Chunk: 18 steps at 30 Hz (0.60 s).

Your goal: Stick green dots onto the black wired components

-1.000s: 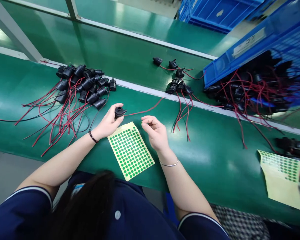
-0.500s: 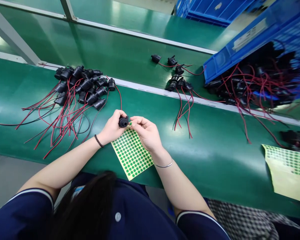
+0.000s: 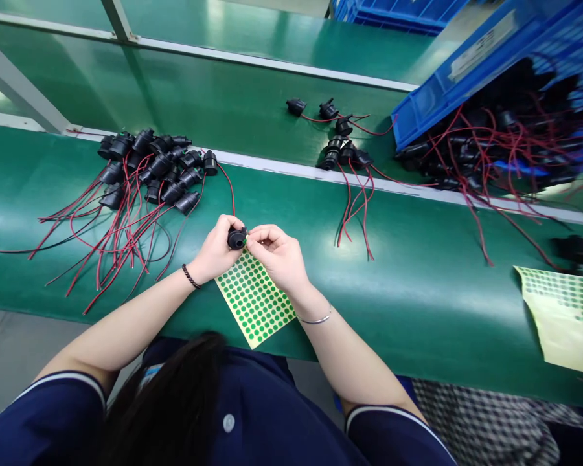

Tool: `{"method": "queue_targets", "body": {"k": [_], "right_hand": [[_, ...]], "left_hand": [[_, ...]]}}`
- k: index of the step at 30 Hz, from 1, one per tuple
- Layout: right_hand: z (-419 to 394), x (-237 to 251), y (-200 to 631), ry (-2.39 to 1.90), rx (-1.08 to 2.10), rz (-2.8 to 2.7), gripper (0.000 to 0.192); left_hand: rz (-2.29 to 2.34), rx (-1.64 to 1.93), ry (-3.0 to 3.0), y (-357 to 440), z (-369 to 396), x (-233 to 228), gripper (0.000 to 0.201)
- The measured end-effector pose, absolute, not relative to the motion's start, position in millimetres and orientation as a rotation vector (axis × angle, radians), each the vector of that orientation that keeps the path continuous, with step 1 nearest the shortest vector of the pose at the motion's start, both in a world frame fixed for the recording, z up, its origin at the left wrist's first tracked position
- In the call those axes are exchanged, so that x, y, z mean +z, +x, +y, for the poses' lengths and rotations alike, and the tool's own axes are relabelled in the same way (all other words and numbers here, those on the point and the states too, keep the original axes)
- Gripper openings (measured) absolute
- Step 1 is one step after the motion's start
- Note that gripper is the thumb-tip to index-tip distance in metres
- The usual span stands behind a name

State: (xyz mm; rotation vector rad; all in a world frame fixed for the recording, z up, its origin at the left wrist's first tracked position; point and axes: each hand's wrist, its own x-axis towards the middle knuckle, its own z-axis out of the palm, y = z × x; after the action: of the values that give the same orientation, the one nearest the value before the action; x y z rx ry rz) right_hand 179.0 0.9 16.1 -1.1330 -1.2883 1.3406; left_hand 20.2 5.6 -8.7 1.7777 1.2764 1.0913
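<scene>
Your left hand (image 3: 217, 249) is closed around a small black socket (image 3: 236, 238), holding it just above the far corner of the sticker sheet (image 3: 255, 299) of green dots, which lies flat on the green belt (image 3: 418, 285) at its near edge. Your right hand (image 3: 278, 254) is pinched shut at thumb and forefinger, the fingertips (image 3: 251, 237) pressed against the right face of the socket, where a speck of green shows. A red lead (image 3: 230, 188) runs from the socket toward the far side. To the far left lies a pile of sockets (image 3: 148, 169) with red and black wires fanned out to the left and near side. To the far right of your hands, a smaller cluster (image 3: 337, 145) rests across the white rail (image 3: 282, 169). A blue bin (image 3: 471, 71) at the far right spills more wired sockets onto the belt. A second sticker sheet (image 3: 561, 317) lies at the near right.
</scene>
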Motion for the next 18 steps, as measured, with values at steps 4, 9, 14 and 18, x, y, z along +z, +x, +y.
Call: {"method": "queue_targets", "body": {"k": [4, 9, 14, 18], "right_hand": [[-1.1, 16.0, 178.0, -1.134, 1.287, -1.308, 0.015], [-2.2, 14.0, 177.3, -1.112, 1.231, -1.329, 0.01], [-3.4, 11.4, 176.0, -1.127, 1.165, -1.361, 0.009], [-5.2, 11.1, 174.5, -1.128, 1.105, -1.389, 0.006]], "left_hand": [[1.27, 1.104, 1.798, 19.9, 4.9, -10.0, 0.032], [1.261, 1.112, 1.83, 19.5, 4.9, -11.8, 0.032], [1.265, 1.119, 1.854, 19.4, 4.7, -13.6, 0.031], [1.254, 1.153, 1.863, 19.9, 3.7, -14.6, 0.032]]}}
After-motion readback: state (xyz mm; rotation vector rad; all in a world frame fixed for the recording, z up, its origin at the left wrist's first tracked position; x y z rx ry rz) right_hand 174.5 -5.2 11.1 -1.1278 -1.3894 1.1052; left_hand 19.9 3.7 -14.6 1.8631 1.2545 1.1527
